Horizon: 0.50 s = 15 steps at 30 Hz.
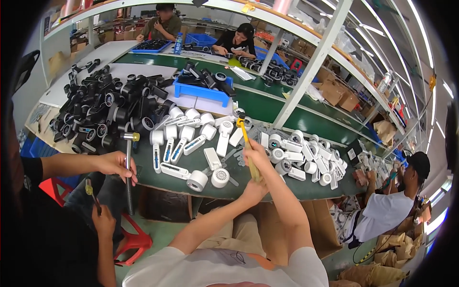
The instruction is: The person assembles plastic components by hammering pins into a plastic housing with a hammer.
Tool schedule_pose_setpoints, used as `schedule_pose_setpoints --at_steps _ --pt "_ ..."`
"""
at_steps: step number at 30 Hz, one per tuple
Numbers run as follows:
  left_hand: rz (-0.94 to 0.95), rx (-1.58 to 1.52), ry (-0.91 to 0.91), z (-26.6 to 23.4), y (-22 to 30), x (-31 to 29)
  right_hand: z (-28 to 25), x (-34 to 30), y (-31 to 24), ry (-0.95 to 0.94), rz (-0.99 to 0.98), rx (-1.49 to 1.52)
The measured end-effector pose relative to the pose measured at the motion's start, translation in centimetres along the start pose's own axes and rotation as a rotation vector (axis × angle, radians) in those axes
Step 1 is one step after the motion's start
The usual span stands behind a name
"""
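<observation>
My right hand (256,157) is wrapped round the yellow handle of a hammer (246,136). The hammer stands nearly upright over the bench, its small dark head at the top. Just below, my left hand (254,191) closes on the lower end of the same handle; its fingertips are partly hidden. White handheld fans lie beyond and to both sides of my hands. Closest are a fan with a round grille (220,178) and one lying on its side (196,181). More white fans (184,143) lie in a row to the left, and a heap of them (311,155) is on the right.
Black handheld fans (112,100) are piled at the left, beside a blue bin (201,93) holding more. A co-worker's hand (117,166) at the left grips a hammer (128,158). A grey post (313,64) rises behind the bench. Another person (385,205) works at the right.
</observation>
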<state>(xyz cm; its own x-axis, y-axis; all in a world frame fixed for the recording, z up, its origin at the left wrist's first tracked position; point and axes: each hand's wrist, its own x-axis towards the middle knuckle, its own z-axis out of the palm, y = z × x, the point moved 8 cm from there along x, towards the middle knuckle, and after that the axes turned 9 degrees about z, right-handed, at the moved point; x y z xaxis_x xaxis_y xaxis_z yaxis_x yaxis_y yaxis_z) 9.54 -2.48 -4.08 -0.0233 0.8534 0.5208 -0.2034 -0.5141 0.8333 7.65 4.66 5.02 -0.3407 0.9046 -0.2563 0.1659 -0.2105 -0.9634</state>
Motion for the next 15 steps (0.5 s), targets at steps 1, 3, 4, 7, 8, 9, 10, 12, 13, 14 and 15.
schedule_pose_setpoints --at_steps 1,3,4,7,8,9,10,12,13,14,15 --pt "0.255 0.476 -0.147 0.9 2.8 0.2 -0.1 2.8 -0.1 0.054 -0.093 -0.118" --pt "0.570 1.032 -0.248 1.7 5.1 -0.3 1.3 7.7 -0.6 0.114 -0.185 -0.339" --pt "0.625 1.005 -0.227 1.4 6.3 -0.4 1.7 10.1 -1.0 0.173 -0.264 -0.552" --pt "0.559 1.009 -0.255 -1.4 10.6 -1.3 2.9 14.3 -2.4 0.134 -0.280 -0.809" --pt "0.444 0.983 -0.279 -3.2 12.0 -2.0 2.8 16.3 -2.4 0.102 -0.239 -0.900" --pt "0.490 0.966 -0.139 -5.9 15.6 -2.7 3.2 16.6 -3.1 0.144 -0.244 -0.924" --pt "0.552 0.992 0.036 -8.7 19.1 -3.3 3.6 17.0 -4.0 0.187 -0.305 -1.038" --pt "0.521 1.166 0.244 -14.5 23.4 -5.0 4.6 18.5 -5.3 0.248 -0.456 -1.331" --pt "0.420 1.266 0.377 -17.6 25.7 -5.8 4.6 19.7 -5.4 0.324 -0.531 -1.450" --pt "0.358 1.384 0.494 -20.2 27.2 -6.8 3.5 21.2 -5.0 0.402 -0.591 -1.517" --pt "0.293 1.531 0.615 -22.5 28.8 -7.8 3.2 22.4 -5.0 0.477 -0.655 -1.580"
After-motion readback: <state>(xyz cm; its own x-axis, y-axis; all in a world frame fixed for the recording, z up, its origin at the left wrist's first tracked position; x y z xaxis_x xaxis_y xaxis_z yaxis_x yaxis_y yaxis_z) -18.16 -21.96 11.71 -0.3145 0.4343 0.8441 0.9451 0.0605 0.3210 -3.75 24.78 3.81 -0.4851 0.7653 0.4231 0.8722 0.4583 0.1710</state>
